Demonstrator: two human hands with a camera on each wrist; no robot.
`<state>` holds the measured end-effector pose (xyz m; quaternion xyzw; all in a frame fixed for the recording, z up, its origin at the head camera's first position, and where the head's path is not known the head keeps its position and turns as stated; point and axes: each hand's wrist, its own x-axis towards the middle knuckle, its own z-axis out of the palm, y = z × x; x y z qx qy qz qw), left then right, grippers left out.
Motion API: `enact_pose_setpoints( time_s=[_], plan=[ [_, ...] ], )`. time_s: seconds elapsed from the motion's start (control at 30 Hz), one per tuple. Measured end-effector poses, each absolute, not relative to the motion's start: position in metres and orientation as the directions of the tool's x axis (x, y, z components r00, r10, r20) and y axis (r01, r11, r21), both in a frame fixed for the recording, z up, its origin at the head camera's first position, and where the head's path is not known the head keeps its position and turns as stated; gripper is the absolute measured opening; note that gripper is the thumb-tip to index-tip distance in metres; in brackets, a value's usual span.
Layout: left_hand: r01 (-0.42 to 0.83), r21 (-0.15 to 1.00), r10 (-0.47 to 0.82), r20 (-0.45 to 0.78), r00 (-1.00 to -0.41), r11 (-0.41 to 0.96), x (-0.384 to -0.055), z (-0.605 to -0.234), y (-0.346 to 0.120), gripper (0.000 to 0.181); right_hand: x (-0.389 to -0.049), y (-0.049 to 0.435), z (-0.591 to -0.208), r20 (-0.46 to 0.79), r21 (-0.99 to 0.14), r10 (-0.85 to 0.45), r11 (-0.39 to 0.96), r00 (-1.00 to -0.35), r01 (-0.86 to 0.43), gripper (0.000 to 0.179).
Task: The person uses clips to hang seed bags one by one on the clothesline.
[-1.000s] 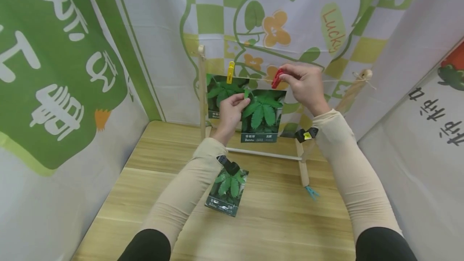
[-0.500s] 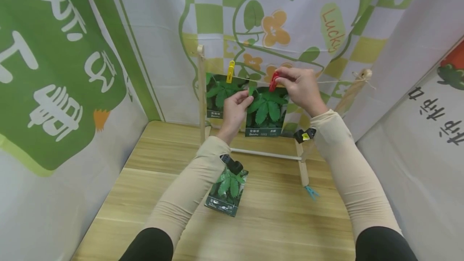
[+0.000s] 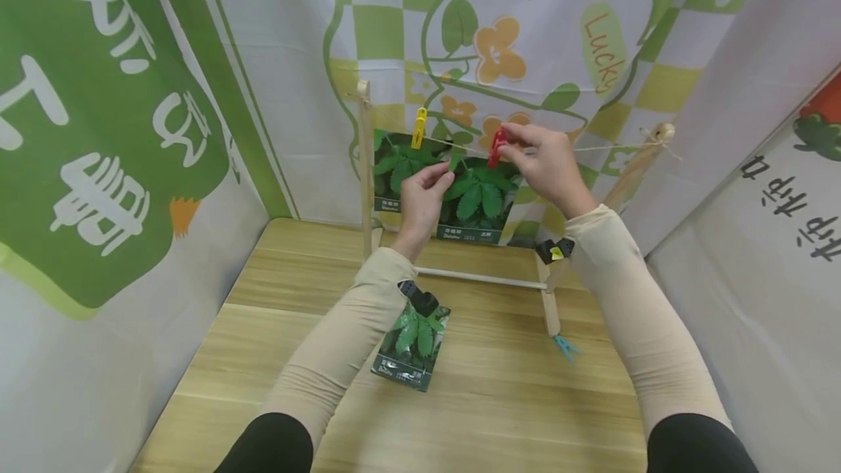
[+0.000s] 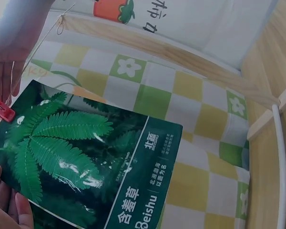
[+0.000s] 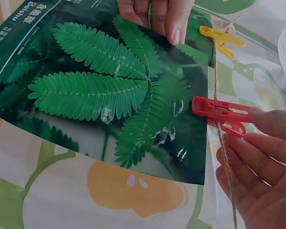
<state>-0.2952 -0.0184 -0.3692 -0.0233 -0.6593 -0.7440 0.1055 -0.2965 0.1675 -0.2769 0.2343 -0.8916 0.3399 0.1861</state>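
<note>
My left hand [image 3: 422, 203] pinches the upper left edge of a green seed packet [image 3: 476, 199] with a leaf picture. The packet stands upright against the twine [image 3: 611, 146] of a small wooden rack. A red clothespin [image 5: 221, 109] sits over the packet's top edge at the twine, its tip overlapping the front in the right wrist view. My right hand [image 3: 542, 163] holds the clothespin's handle end, thumb on one arm. To the left, a matching packet [image 3: 388, 166] hangs from the twine by a yellow clothespin [image 3: 418, 128], partly hidden behind my left hand and the held packet.
Another seed packet [image 3: 409, 349] lies on the wooden table [image 3: 486, 400], under my left forearm. A blue clothespin [image 3: 565, 347] lies by the rack's right foot [image 3: 550, 312]. A white rod [image 3: 482, 279] joins the rack's base; patterned curtains [image 3: 381, 31] enclose the table.
The packet has risen to the twine, first shifting right, then slightly back left. The red clothespin has come down and left onto its top edge. The other packets have stayed put.
</note>
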Motion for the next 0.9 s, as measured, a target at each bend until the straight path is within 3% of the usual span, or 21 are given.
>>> enact_pose_setpoints(
  time_s=[0.33,0.53,0.9],
  plan=[
    [0.256,0.964,-0.111,0.247,-0.963,-0.069,-0.293,-0.374,-0.023,0.028,-0.287,0.171,-0.287,0.611,-0.499,-0.278,0.593,-0.742,-0.632,0.037],
    [0.282,0.956,-0.095,0.274,-0.957,-0.083,-0.291,-0.374,-0.026,0.031,-0.278,0.173,-0.294,0.608,-0.546,-0.255,0.554,-0.752,-0.629,0.039],
    [0.306,0.948,-0.037,0.304,-0.952,-0.089,-0.283,-0.373,-0.034,0.037,-0.265,0.182,-0.311,0.565,-0.523,-0.347,0.551,-0.749,-0.65,0.055]
  ],
)
